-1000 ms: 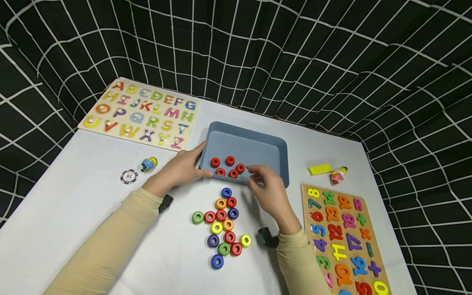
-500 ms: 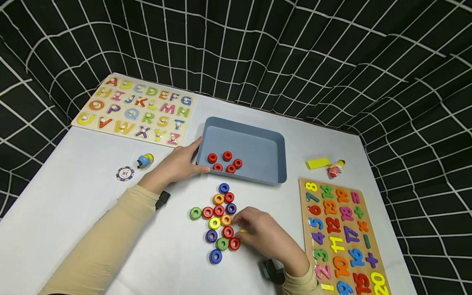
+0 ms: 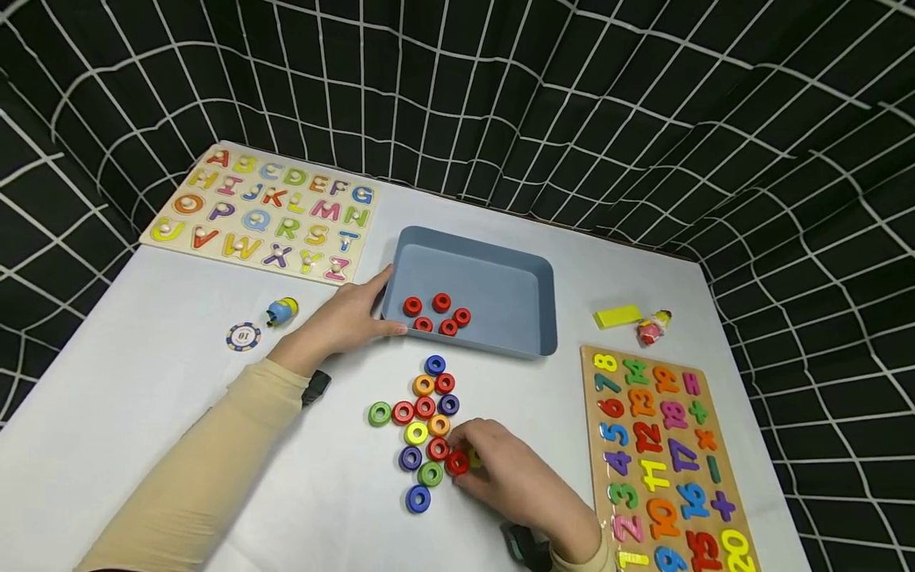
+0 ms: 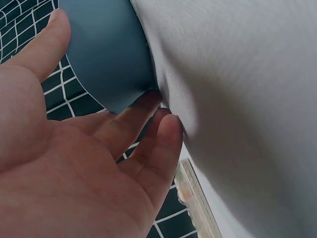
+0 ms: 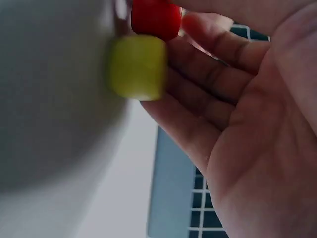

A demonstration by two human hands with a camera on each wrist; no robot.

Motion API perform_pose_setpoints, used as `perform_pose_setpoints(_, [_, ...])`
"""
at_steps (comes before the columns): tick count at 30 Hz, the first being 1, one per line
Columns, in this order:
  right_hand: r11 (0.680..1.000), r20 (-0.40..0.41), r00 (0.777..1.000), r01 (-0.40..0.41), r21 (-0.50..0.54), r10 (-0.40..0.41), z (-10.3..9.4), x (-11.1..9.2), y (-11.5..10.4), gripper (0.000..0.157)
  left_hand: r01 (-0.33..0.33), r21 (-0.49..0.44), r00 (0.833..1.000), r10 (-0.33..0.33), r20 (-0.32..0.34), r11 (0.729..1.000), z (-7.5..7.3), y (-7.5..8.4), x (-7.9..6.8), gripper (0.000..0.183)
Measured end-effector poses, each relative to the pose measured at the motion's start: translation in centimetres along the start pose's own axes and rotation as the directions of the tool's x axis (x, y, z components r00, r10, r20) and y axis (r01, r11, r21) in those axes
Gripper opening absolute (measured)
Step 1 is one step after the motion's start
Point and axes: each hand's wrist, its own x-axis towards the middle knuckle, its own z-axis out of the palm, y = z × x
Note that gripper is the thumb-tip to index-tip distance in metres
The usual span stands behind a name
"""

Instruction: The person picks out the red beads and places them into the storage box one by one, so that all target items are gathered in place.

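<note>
My left hand [image 3: 350,314] rests against the left near corner of a blue-grey tray [image 3: 493,343]. Its thumb lies at the near rim, and in the left wrist view its extended fingers [image 4: 124,134] touch the tray's outer wall [image 4: 109,49]. Several red rings [image 3: 442,302] lie inside the tray. Over the table's cluster of coloured rings, my right hand [image 3: 511,481] pinches a red ring [image 3: 457,462] between thumb and index finger. A yellow ring [image 5: 138,67] sits beside it, under the hand and close to the other fingers; the head view shows only a sliver of it.
An alphabet puzzle board [image 3: 260,214] lies back left, a number puzzle board [image 3: 661,461] at right. A poker chip [image 3: 244,337] and a blue-yellow figurine [image 3: 282,311] are by my left forearm. A yellow block [image 3: 618,317] and a small figurine [image 3: 654,326] lie right of the tray.
My right hand has gone from the tray's near rim down to the ring cluster and taken hold of a red ring, shifting it slightly. The left hand stays at the tray corner.
</note>
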Motion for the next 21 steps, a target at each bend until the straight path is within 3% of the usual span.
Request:
perform_pose_setpoints(3, [0.997,-0.043,0.998,-0.031,0.074,0.034,-1.3,0.2,0.6,0.029,0.000,0.005,1.000,0.000,0.001,1.000,0.1,0.1,0.0,0.104])
perform_pose_setpoints(6, [0.993,-0.162,0.984,-0.052,0.107,0.069,-2.9,1.0,1.7,0.029,-0.004,0.009,1.000,0.004,-0.001,1.000,0.1,0.1,0.0,0.104])
perform_pose_setpoints(12, [0.984,-0.389,0.906,-0.127,0.129,0.168,-4.6,4.9,4.1,0.027,0.010,-0.001,1.000,-0.010,0.003,1.000,0.0,0.0,-0.1,0.103])
perform_pose_setpoints(16, [0.977,-0.445,0.870,-0.171,0.128,0.211,-4.7,7.2,4.8,0.028,0.013,-0.005,1.000,-0.013,0.009,1.000,0.2,-0.1,0.0,0.104])
perform_pose_setpoints(21, [0.974,-0.481,0.847,-0.211,0.083,0.225,-4.8,8.6,4.9,0.029,0.000,-0.006,1.000,0.000,0.003,1.000,0.2,0.0,0.0,0.104])
